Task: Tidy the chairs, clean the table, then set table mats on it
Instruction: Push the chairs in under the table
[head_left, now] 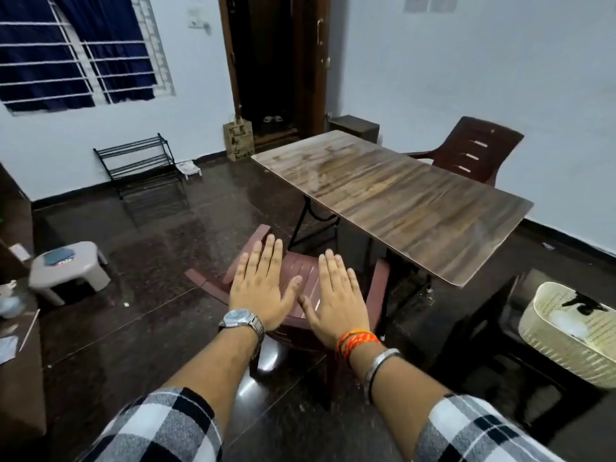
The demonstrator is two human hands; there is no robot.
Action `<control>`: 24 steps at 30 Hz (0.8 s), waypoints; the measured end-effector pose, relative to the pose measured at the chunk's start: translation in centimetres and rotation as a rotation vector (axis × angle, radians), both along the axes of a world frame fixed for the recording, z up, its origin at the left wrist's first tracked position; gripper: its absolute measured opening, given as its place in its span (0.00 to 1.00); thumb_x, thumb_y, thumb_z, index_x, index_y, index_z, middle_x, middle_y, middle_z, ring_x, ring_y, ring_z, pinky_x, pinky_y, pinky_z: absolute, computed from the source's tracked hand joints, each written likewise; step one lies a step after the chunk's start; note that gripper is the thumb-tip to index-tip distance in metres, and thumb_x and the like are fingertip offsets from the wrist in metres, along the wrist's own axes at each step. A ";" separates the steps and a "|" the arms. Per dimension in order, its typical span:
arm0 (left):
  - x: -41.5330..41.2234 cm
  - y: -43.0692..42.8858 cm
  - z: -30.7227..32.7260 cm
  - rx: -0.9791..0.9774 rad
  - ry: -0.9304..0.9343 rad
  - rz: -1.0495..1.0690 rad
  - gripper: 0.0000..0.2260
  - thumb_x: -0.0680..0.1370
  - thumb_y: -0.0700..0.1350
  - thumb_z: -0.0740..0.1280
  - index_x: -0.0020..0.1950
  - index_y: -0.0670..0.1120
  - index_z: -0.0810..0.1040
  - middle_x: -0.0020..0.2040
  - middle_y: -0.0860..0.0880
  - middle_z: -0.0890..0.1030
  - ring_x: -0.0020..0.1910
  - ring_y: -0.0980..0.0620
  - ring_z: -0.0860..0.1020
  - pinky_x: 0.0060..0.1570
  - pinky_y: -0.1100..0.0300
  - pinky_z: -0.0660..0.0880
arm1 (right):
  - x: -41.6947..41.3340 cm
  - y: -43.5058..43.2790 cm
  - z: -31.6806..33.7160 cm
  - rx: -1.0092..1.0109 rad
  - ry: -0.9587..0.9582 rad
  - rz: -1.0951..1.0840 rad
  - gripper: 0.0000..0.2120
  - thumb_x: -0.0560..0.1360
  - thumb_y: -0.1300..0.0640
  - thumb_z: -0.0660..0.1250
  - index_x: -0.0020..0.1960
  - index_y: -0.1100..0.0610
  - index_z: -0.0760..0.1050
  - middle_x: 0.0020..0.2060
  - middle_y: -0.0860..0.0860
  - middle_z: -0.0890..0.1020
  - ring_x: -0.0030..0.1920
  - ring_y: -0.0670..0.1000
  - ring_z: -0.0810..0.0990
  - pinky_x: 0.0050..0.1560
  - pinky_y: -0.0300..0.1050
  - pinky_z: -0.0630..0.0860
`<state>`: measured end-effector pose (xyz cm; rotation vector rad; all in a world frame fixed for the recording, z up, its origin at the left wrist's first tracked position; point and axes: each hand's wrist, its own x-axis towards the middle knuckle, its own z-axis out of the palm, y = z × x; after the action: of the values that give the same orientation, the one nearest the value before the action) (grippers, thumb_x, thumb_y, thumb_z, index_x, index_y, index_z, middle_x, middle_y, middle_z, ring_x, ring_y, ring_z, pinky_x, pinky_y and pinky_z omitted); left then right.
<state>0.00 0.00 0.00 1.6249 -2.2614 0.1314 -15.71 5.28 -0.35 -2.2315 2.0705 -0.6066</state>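
Pale-walled room, dark glossy floor [140, 328]; widest open floor is left and centre, between the wall and the table. Far left: grey plastic stool [66, 271] near a low wooden unit at the frame edge. Against the back wall under the barred window [76, 51]: black wire rack [140, 161], with clear floor in front of it. Paper bag [238, 140] leans by the dark doorway [266, 61].

Centre, near: left hand [263, 288], palm down, fingers straight and pressed together, thumb out, holding nothing; watch [240, 320] on the wrist. Right hand [333, 300] the same, flat with fingers together, empty; orange thread and a metal bangle on the wrist. Both hover above a maroon plastic chair [300, 271] standing off the table's near long edge, angled rather than tucked in.

Wood-grain table [393, 195] runs diagonally, far corner near the doorway, near right corner over dark floor. Second maroon chair [473, 151] at the far long edge, close to the right wall, so the gap there is tight. Bottom right: cream woven basket [573, 331] on a dark stand just beside the table's near corner.
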 end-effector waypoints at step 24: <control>8.5 -14.4 -8.6 0.204 -0.127 -0.224 0.34 0.76 0.67 0.50 0.79 0.51 0.54 0.78 0.53 0.54 0.77 0.50 0.52 0.73 0.46 0.45 | 8.9 -11.5 -6.1 0.338 0.068 -0.159 0.52 0.70 0.31 0.54 0.79 0.62 0.39 0.80 0.59 0.42 0.79 0.56 0.40 0.77 0.53 0.39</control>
<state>8.53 -14.43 -8.65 1.4804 -2.6098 -0.0557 -6.81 -6.23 -6.42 -1.9396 2.2017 -0.1680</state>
